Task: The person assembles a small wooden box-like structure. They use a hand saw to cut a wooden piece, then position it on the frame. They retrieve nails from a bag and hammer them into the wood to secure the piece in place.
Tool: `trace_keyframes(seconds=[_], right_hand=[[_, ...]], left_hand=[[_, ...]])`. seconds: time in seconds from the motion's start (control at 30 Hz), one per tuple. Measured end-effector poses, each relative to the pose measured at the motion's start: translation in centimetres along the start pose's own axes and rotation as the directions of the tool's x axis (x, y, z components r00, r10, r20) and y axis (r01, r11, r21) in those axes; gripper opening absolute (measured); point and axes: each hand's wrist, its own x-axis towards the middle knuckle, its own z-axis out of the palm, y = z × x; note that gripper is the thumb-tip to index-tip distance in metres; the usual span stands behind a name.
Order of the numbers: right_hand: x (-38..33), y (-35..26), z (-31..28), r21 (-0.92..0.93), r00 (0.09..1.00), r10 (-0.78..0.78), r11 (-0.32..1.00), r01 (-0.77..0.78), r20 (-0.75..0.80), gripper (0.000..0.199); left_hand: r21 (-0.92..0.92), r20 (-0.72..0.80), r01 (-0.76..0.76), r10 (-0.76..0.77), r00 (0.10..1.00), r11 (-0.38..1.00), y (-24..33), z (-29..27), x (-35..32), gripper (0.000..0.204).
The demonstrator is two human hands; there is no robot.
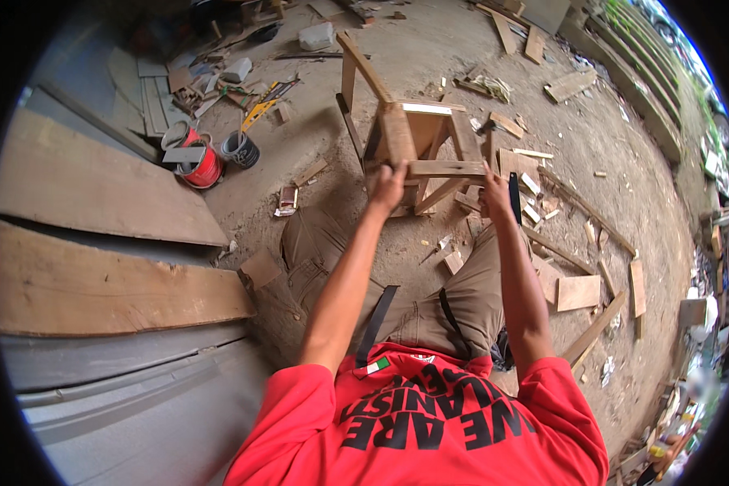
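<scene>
In front of my knees is a small wooden frame (pixel 450 169) with legs and crosspieces, shaped like a chair or stool. My left hand (pixel 389 186) is closed round its left side, where a broad upright board (pixel 397 134) meets the front rail. The right end of that rail is gripped by my right hand (pixel 495 195); some of its fingers are hidden behind the wood. Just beside my right hand, a dark narrow strip (pixel 514 197) stands upright; its kind is unclear.
Wood offcuts (pixel 578 293) and long strips (pixel 595 328) litter the dirt floor to the right. Red buckets (pixel 200 168), a dark bucket (pixel 240 150) and a yellow-handled saw (pixel 261 106) are at the left. Wide planks (pixel 113 283) lie nearer on that side. Concrete steps (pixel 632 85) rise far right.
</scene>
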Motion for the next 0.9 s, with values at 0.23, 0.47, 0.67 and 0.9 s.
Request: trace_keyframes(seconds=[0.23,0.47,0.67,0.9], right_hand=[[6.6,1.9,-3.9,0.079,0.99,-0.034,0.997,0.023,0.135,0.036],[2.7,1.1,-0.3,0.031,0.998,0.04,0.999,-0.042,0.042,0.043],[0.2,-0.1,4.9,-0.172,0.968,-0.247,0.956,0.236,-0.046,0.047],[-1.6,0.1,4.8,-0.002,0.985,-0.172,0.985,0.172,-0.027,0.042]], left_hand=[[0.075,0.003,-0.234,0.235,0.972,0.969,0.2,4.7,0.5,0.068],[-0.035,0.142,0.047,-0.041,0.989,0.998,0.4,-0.4,0.6,0.06],[-0.131,0.257,0.085,-0.049,0.965,0.988,-2.0,-6.7,3.4,0.078],[0.367,0.25,-0.445,0.374,0.893,0.817,2.8,-8.3,0.6,0.092]])
